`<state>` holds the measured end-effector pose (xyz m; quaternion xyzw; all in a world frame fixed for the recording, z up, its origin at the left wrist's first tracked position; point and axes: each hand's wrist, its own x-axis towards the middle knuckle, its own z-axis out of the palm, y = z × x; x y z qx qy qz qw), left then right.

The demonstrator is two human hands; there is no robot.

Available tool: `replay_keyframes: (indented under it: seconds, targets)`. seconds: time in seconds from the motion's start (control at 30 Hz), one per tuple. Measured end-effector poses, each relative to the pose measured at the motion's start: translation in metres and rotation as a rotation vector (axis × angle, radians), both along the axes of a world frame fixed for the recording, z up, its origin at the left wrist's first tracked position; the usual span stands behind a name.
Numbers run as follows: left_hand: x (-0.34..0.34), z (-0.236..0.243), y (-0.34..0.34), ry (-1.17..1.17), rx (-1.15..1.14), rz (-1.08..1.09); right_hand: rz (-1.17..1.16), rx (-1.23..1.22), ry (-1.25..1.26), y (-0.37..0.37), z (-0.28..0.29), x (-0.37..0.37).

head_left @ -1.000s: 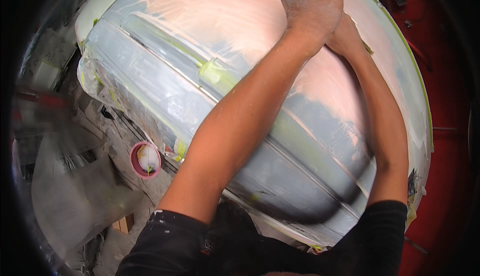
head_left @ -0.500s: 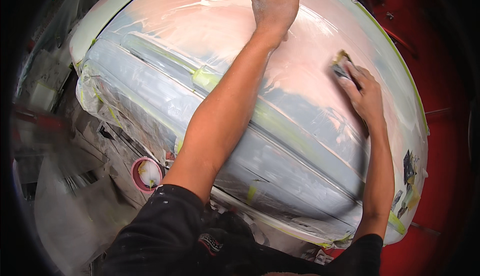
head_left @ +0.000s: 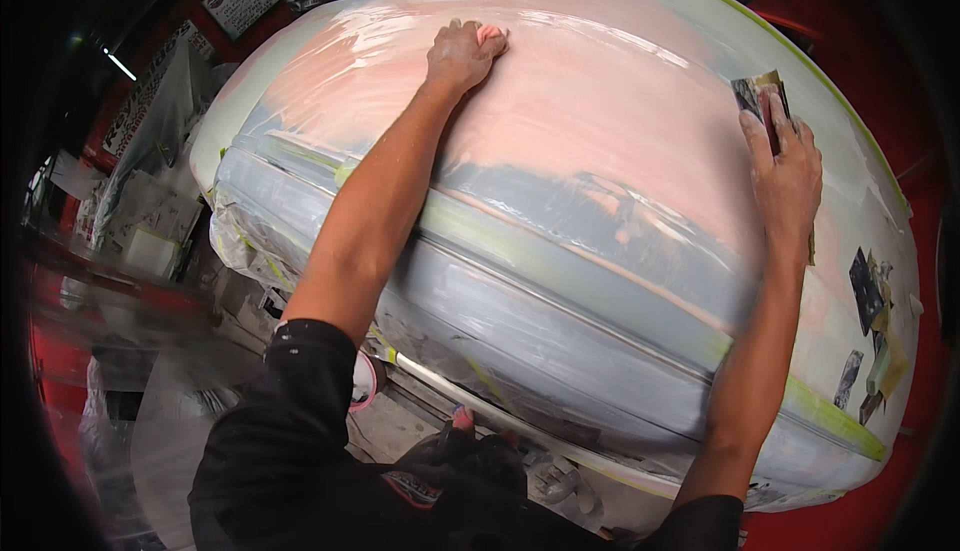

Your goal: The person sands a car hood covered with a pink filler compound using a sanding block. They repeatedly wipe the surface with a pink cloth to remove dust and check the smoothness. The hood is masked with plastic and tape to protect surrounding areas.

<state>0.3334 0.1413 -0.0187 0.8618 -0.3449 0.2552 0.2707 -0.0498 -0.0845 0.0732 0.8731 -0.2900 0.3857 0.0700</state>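
Observation:
A large curved car body panel point(head_left: 620, 91), wet and shiny, spreads under both hands, with pink patches over grey and pale green. My left hand point(head_left: 462, 59) presses on its pink upper part, fingers curled round a pink crumpled cloth point(head_left: 491, 35), mostly hidden by the hand. Toward the right side, my right hand point(head_left: 787, 176) grips a sanding block point(head_left: 757, 94) wrapped in dark and tan sandpaper, against the panel's surface. The block's underside is out of sight.
Several worn sandpaper pieces point(head_left: 872, 301) lie on the panel's right end. A pink-rimmed bucket point(head_left: 364, 381) stands low beside my left sleeve. Clear plastic sheeting point(head_left: 245, 246) hangs at the panel's left corner. Yellow-green masking tape point(head_left: 830, 419) runs along the edges.
My left hand has slid leftward over the panel with the pink cloth. My right hand has moved right and farther away with the sanding block. The whole view has shifted.

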Motion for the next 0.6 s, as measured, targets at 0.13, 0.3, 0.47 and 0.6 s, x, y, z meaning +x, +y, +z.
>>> replay_keyframes:
  seconds: [0.13, 0.3, 0.47, 0.6]
  targets:
    - [-0.035, 0.009, -0.049, 0.205, 0.058, -0.146, 0.011, 0.111, -0.103, -0.009, 0.005, -0.004]
    - [-0.159, 0.006, -0.177, 0.164, 0.078, -0.594, -0.018, 0.049, -0.255, -0.013, 0.012, -0.01]
    - [-0.282, -0.003, -0.256, -0.062, 0.042, -0.889, 0.028, -0.052, -0.383, -0.013, 0.013, -0.006]
    - [-0.28, 0.008, -0.243, -0.039, 0.201, -0.757, 0.041, -0.069, -0.376, -0.012, 0.009, -0.008]
